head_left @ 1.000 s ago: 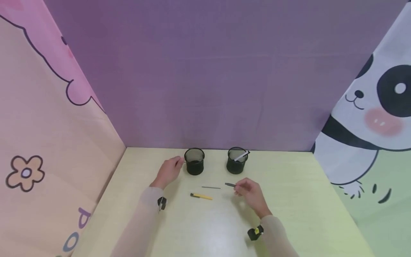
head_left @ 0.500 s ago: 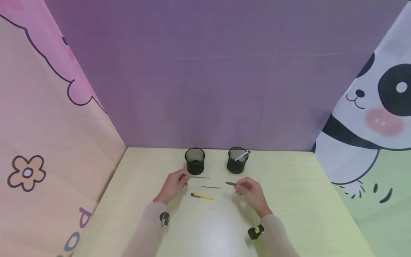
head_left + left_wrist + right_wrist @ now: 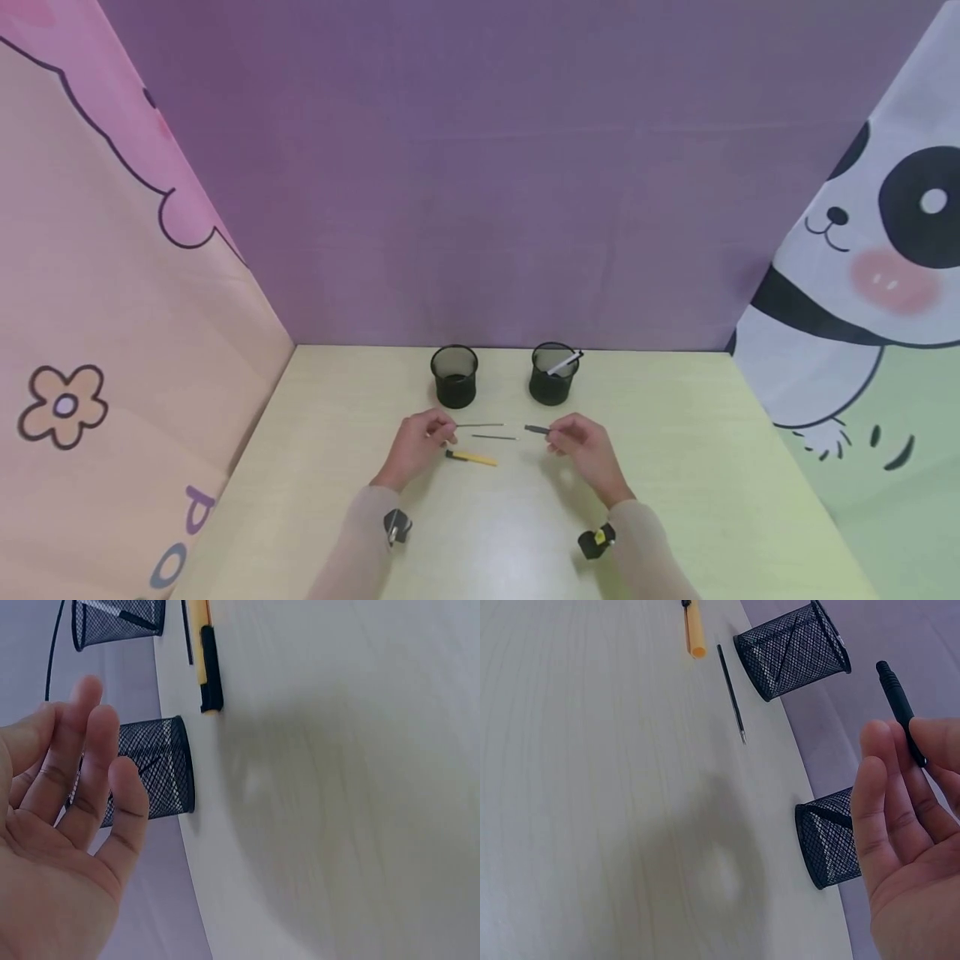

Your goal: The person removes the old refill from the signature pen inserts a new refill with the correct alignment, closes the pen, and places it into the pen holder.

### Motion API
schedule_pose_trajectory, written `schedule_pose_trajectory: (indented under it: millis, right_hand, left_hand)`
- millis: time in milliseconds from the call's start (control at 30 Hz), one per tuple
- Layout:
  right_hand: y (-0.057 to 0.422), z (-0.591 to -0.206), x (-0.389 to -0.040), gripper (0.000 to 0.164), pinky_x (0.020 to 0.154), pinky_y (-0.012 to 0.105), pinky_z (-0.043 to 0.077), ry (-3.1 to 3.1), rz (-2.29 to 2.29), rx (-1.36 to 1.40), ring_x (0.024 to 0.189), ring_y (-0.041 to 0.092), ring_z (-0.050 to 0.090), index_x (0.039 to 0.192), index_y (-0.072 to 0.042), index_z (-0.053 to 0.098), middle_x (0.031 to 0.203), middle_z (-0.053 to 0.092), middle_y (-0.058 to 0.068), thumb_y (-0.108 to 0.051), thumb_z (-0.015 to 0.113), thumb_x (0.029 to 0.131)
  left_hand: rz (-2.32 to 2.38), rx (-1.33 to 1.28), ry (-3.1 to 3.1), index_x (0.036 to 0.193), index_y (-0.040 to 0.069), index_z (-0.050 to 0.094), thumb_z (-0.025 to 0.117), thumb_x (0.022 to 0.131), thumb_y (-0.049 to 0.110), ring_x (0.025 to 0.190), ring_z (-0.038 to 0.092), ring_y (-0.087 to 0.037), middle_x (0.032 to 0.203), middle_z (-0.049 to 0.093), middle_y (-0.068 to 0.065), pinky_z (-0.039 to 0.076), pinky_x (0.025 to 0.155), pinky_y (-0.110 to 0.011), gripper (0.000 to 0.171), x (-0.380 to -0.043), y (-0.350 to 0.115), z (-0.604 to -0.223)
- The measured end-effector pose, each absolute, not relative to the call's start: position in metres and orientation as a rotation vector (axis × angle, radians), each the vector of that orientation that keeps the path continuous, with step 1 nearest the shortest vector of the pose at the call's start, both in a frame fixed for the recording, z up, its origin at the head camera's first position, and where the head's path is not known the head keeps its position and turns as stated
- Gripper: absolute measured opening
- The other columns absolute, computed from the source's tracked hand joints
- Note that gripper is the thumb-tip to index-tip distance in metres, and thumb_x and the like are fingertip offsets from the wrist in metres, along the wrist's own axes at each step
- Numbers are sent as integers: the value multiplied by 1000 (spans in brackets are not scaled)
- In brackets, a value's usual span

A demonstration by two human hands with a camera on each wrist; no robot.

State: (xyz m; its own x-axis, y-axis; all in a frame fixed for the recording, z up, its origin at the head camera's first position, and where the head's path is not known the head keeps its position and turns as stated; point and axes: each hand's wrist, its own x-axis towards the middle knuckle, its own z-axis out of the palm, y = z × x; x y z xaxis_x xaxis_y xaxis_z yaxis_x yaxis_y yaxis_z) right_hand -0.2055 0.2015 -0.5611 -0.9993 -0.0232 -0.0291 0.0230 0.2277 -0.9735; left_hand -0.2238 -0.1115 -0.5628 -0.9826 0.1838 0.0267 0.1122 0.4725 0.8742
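Left hand (image 3: 67, 840) at frame left, palm to camera, thumb and fingertips pinching end of thin black rod (image 3: 50, 660). Mesh cup (image 3: 163, 765) behind fingers, partly hidden. Second mesh cup (image 3: 97, 634) at top edge, white-and-black pen (image 3: 137, 619) in it. Yellow-and-black barrel (image 3: 205, 656) on pale tabletop (image 3: 375, 697), dark refill (image 3: 187, 631) just beside it. Both cut off by top edge. Hand shadow on tabletop, purple backdrop (image 3: 165, 892) beyond.

Dark rod (image 3: 50, 652), black barrel (image 3: 899, 700) — yellow-and-black casing (image 3: 476, 459), black crosshatched cups (image 3: 795, 654) — pale grained table (image 3: 592, 787), purple wall (image 3: 480, 208)
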Motion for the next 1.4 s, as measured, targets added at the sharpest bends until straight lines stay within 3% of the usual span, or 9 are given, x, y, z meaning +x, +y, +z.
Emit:
schedule_pose_trajectory:
  millis: [267,667,933,1167,1400]
  right_hand:
    - [199,-559,-203,14,77,29,59,2429,-1908,10,81,18,70,107,3,68,93,74,12,-4,69,94]
    - [197,-558,-202,16,78,30,58,2420,-1859,31,84,19,70,109,4,67,95,73,11,-4,68,96]
    - [196,-560,-202,16,79,31,58,2418,-1845,18,84,20,70,109,4,67,95,74,11,-5,68,95]
    - [199,-563,-202,17,78,30,58,2451,-1833,20,83,19,70,109,3,67,95,74,11,-5,69,94]
    - [199,-562,-203,13,79,30,58,2444,-1848,0,83,19,71,106,0,69,95,74,11,-5,69,94]
  left_hand:
    - [1595,314,2597,104,7,71,63,102,17,85,73,-30,85,76,-2,56,72,-28,13,-222,-103,-566]
    - [1566,383,2569,104,3,71,62,102,18,83,71,-25,84,74,0,55,71,-26,17,-220,-95,-567]
    - [1521,406,2568,107,4,71,62,102,19,88,70,-33,84,74,3,53,70,-25,18,-220,-91,-563]
    - [1533,404,2613,100,10,72,63,101,19,81,69,-21,82,73,4,53,68,-25,13,-220,-96,-563]
    - [1521,411,2594,104,5,71,62,102,18,81,68,-20,82,73,4,54,68,-26,16,-222,-96,-562]
